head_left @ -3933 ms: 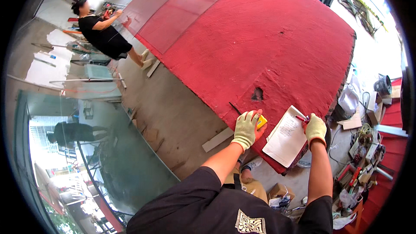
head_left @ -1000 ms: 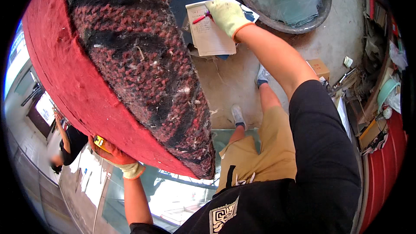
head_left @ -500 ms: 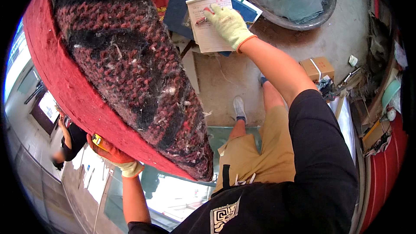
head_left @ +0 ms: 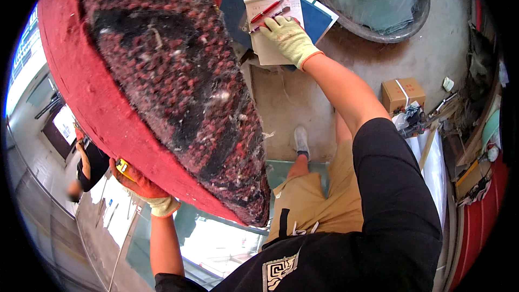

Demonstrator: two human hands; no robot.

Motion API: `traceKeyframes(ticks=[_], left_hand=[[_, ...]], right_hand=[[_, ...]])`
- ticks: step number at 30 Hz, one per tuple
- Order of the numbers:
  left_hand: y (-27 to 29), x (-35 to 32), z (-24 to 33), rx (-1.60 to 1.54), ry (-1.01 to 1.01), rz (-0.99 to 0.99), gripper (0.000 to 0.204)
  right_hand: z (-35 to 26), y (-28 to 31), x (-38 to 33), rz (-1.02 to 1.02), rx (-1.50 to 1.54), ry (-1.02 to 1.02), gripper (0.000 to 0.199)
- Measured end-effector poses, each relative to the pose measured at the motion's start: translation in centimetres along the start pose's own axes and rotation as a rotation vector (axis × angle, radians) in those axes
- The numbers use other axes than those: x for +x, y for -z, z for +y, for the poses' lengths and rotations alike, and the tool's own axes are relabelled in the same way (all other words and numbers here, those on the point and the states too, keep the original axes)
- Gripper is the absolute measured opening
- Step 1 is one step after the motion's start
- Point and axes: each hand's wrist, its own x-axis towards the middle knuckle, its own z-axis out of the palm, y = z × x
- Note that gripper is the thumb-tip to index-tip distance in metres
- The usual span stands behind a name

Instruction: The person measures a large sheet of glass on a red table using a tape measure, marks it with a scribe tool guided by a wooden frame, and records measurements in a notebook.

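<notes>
My right hand point(head_left: 289, 38), in a yellow-green glove, reaches forward and presses on a white notepad point(head_left: 270, 21) that lies on a blue board point(head_left: 313, 19). A red pen point(head_left: 265, 11) and a second pen lie across the pad by my fingers. My left hand point(head_left: 141, 186), in an orange-palmed glove, is at the lower left under the edge of a big red carpeted slab point(head_left: 108, 113). It holds a small yellow object point(head_left: 122, 165) against that edge. The slab's worn, dark red underside point(head_left: 184, 81) fills the upper left.
A round grey basin point(head_left: 378, 27) with sheeting in it sits at the top right. A cardboard box point(head_left: 403, 94) and tool clutter lie on the floor at the right. A glass sheet point(head_left: 216, 238) lies below me. Another person point(head_left: 89, 165) stands at the far left.
The view swung from above the red slab to beside its edge. Over the last second my right hand stayed on the notepad; my left hand stayed at the slab's edge.
</notes>
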Motion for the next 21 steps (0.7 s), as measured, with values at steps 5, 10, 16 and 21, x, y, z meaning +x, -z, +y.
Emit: traceKeyframes(ticks=[5, 10, 16, 21], left_hand=[[-1.0, -0.1, 0.1, -0.352, 0.158, 0.138, 0.053], [-0.9, -0.1, -1.4, -0.269, 0.122, 0.159, 0.053], [-0.5, -0.7, -1.4, -0.304, 0.145, 0.181, 0.051], [-1.6, -0.7, 2.1, -1.462, 0.593, 0.292, 0.039]], right_hand=[[0.7, 1.6, -1.4, -0.05, -0.012, -0.023, 0.04], [0.4, 4.4, -2.8, -0.071, -0.005, -0.082, 0.035], [0.0, 6.7, -5.7, -0.017, 0.021, -0.136, 0.03], [-2.4, 15.0, -13.0, 0.183, 0.204, -0.447, 0.043]])
